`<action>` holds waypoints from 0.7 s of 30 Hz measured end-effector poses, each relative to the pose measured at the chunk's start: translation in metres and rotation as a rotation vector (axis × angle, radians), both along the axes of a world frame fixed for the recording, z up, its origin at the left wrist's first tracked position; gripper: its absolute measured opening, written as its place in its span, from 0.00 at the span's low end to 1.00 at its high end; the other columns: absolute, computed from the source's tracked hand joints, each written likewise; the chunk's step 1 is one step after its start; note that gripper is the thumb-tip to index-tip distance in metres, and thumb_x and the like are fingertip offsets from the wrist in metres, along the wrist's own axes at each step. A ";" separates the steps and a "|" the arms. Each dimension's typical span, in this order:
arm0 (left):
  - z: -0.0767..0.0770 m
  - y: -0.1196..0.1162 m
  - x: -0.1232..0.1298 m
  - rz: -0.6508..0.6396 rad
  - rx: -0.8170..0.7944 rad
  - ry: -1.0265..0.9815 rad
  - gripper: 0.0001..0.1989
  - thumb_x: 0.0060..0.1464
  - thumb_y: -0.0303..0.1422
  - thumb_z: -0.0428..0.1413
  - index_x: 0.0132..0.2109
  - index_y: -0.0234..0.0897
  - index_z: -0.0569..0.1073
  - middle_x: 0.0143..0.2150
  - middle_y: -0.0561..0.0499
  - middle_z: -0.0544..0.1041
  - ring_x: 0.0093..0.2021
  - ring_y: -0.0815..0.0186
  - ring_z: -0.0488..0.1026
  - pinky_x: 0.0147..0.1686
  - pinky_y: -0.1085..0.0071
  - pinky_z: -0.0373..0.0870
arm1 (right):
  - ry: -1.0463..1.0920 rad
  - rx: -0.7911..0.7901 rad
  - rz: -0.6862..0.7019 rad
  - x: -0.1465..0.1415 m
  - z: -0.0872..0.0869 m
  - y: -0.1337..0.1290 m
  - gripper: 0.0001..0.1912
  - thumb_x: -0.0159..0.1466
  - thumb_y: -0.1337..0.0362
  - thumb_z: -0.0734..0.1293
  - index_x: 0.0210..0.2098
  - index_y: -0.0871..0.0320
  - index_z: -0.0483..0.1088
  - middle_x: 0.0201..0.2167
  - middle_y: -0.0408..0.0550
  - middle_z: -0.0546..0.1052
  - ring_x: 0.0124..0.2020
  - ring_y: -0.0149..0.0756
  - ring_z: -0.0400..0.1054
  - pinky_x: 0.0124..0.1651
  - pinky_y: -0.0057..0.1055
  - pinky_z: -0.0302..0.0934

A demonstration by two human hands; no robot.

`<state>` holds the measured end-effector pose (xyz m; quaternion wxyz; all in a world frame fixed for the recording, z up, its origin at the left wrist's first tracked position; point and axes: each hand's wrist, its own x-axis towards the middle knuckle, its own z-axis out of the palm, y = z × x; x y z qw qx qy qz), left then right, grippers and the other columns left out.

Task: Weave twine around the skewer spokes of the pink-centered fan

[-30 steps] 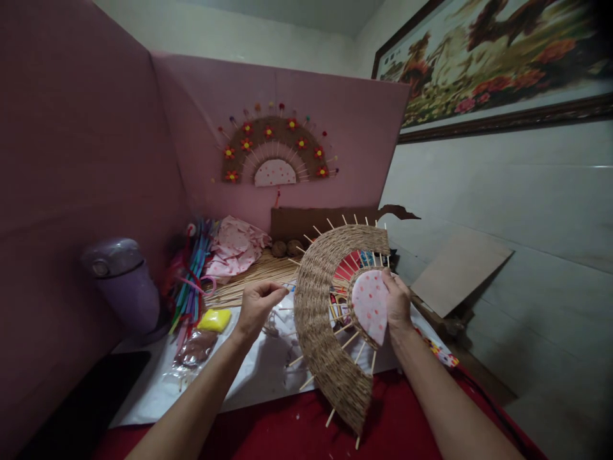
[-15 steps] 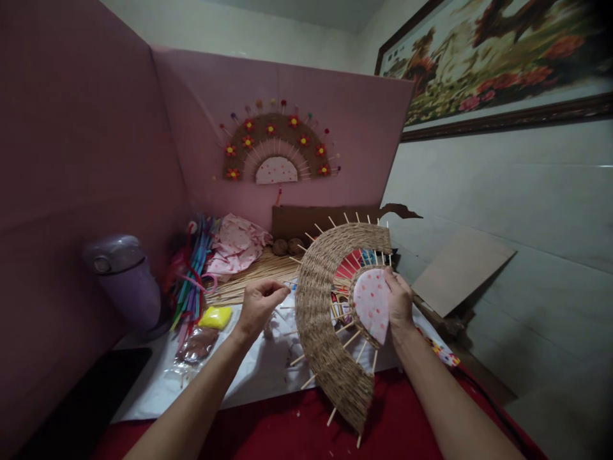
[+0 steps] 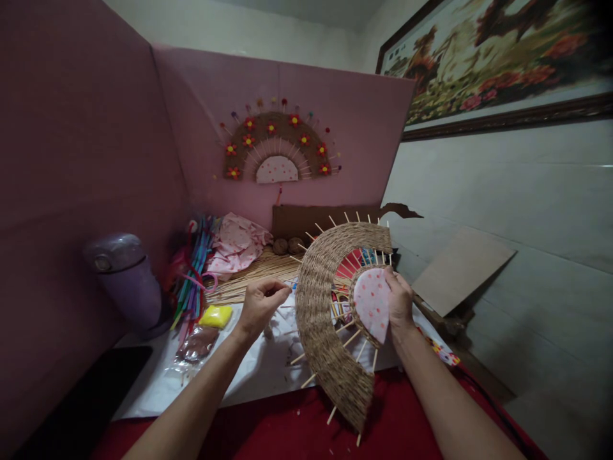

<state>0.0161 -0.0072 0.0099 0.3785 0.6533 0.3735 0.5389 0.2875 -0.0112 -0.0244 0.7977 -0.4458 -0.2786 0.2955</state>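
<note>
My right hand [image 3: 401,299] grips a woven fan [image 3: 318,300] by the straight edge of its half-round centre [image 3: 371,303], which is covered in pink spotted cloth. The fan stands tilted on its side, its brown twine band bowed to the left. Thin wooden sticks run out from the centre and poke past the band's outer edge. To the left of the band, my left hand [image 3: 261,305] is closed, thumb and forefinger pinched close to the stick tips. Whatever lies between those fingertips is too small to make out.
A finished-looking fan with red flowers [image 3: 278,137] hangs on the pink board. Leftward stand a purple flask [image 3: 127,281], coloured pipe cleaners [image 3: 194,275], spotted cloth [image 3: 239,243] and a yellow clay packet [image 3: 216,316]. Loose sticks [image 3: 239,284] lie behind, and cardboard [image 3: 464,271] leans at right.
Almost nothing differs. Both hands and the held fan keep their places, with only a very slight shift of the view.
</note>
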 end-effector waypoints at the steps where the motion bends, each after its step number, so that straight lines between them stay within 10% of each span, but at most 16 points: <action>1: 0.000 0.000 0.000 -0.003 0.003 0.002 0.09 0.40 0.34 0.59 0.21 0.32 0.74 0.17 0.54 0.65 0.21 0.72 0.58 0.22 0.74 0.53 | 0.002 0.001 -0.006 0.000 0.000 0.000 0.23 0.45 0.47 0.72 0.23 0.57 0.60 0.16 0.35 0.61 0.18 0.25 0.55 0.21 0.25 0.51; 12: -0.005 0.013 -0.008 0.153 -0.016 -0.041 0.08 0.41 0.33 0.57 0.21 0.33 0.72 0.17 0.55 0.66 0.21 0.73 0.58 0.22 0.75 0.54 | -0.017 0.007 -0.022 0.001 -0.001 0.001 0.23 0.47 0.48 0.72 0.21 0.57 0.59 0.16 0.35 0.59 0.17 0.24 0.53 0.21 0.25 0.49; 21: 0.001 -0.005 -0.008 0.427 0.707 0.549 0.07 0.49 0.27 0.52 0.24 0.35 0.68 0.20 0.54 0.66 0.23 0.70 0.62 0.27 0.72 0.56 | -0.045 -0.001 -0.031 0.005 -0.005 0.004 0.23 0.47 0.47 0.71 0.22 0.57 0.60 0.16 0.35 0.61 0.18 0.25 0.55 0.22 0.26 0.51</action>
